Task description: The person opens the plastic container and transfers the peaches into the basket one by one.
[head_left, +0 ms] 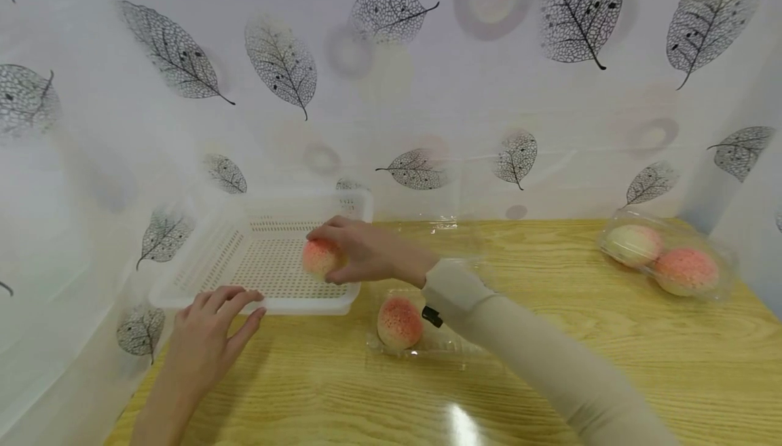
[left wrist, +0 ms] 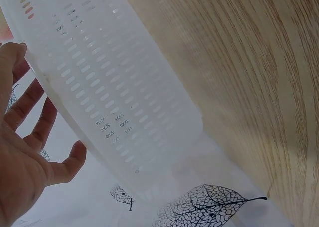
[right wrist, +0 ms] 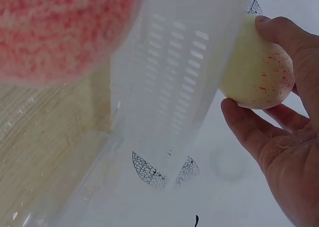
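A sleeve [head_left: 544,354] behind it, the right hand [head_left: 371,253] grips 1 peach [head_left: 318,260]; best lower gently into the basket [head_left: 305,306] beneath, relaxed left hand [head_left: 210,327] steadying.

- Basket [head_left: 305,305]: white plastic, smooth and slightly translucent, with a soft low sheen on its slotted walls.
- Held peach [head_left: 320,258]: matt skin, pale and speckled red — no hard highlight on it.
- Peach in the near pack [head_left: 400,322]: the same dull, speckled finish.
- Clear pack [head_left: 455,343]: thin transparent plastic, glossy, with sharp glints along its edges.
- Table [head_left: 293,378]: wood-grained top, smooth enough to throw back a bright patch of light.
- Hanging sheet [head_left: 427,93]: thin, see-through, plastic-looking — faintly shiny, printed with leaves.
- Sleeve [head_left: 537,341]: soft matt cloth.
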`<state>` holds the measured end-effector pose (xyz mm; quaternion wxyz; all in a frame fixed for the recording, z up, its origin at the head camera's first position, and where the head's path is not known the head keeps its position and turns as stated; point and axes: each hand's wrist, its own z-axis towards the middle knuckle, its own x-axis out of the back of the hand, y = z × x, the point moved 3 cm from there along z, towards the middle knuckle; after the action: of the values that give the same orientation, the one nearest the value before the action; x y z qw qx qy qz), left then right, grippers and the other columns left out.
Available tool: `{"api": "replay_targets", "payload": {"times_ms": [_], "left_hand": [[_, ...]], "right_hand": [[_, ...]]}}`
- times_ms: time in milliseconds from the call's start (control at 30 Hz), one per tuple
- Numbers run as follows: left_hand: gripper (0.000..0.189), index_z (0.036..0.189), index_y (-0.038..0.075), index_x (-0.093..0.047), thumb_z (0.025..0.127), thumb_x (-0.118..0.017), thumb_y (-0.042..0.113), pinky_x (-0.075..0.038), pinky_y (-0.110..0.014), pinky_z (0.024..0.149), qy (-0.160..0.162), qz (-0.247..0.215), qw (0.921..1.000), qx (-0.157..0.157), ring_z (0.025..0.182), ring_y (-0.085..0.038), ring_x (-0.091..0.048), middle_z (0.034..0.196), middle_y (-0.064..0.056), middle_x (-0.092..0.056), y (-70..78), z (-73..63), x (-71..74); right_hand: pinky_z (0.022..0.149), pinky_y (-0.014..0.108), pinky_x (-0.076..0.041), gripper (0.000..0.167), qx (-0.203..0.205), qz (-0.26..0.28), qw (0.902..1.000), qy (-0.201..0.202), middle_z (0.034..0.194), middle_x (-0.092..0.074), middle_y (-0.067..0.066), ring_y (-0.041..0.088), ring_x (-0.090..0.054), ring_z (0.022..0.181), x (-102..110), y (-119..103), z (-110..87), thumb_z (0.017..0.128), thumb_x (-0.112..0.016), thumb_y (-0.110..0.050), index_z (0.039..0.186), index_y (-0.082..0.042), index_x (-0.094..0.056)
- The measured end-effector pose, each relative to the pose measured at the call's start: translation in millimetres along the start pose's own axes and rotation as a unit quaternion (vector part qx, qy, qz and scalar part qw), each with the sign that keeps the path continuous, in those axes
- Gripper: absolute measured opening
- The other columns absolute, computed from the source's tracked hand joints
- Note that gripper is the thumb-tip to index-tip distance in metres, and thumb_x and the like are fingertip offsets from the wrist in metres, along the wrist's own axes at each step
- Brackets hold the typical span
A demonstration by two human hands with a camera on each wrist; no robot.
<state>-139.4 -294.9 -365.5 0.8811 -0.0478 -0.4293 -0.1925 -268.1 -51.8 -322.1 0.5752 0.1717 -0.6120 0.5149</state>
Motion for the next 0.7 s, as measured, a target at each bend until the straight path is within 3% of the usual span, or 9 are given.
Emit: {"api": "replay_targets", "payload": {"times_ms": [433,700], "left_hand": [[0.024,0.105,0.019,-0.076,0.083,-0.083,0.022,-0.049,-0.069,0.067,0.005,-0.003,1.0000,-0.002,0.093,-0.038,-0.066,0.104,-0.005,-0.072,-0.9,-2.5,-1.9],[0.023,0.106,0.019,-0.075,0.095,-0.072,0.039,-0.048,-0.069,0.066,0.009,-0.008,0.9999,-0.003,0.094,-0.039,-0.065,0.105,-0.006,-0.072,-2.3,-6.2,-0.6]], "right_hand": [[0.115,0.029,-0.043,0.065,0.013,-0.021,0.9992,-0.032,0.147,-0.059,0.004,0.018,-0.055,0.136,-19,-1,13.8,0.087,-0.081,-0.022,0.146,-0.009,-0.056],[0.109,0.029,-0.046,0.064,0.004,-0.042,0.9969,-0.066,0.141,-0.063,0.004,0.018,-0.059,0.129,-31,-3,21.3,0.084,-0.081,-0.021,0.143,-0.012,-0.058]]}}
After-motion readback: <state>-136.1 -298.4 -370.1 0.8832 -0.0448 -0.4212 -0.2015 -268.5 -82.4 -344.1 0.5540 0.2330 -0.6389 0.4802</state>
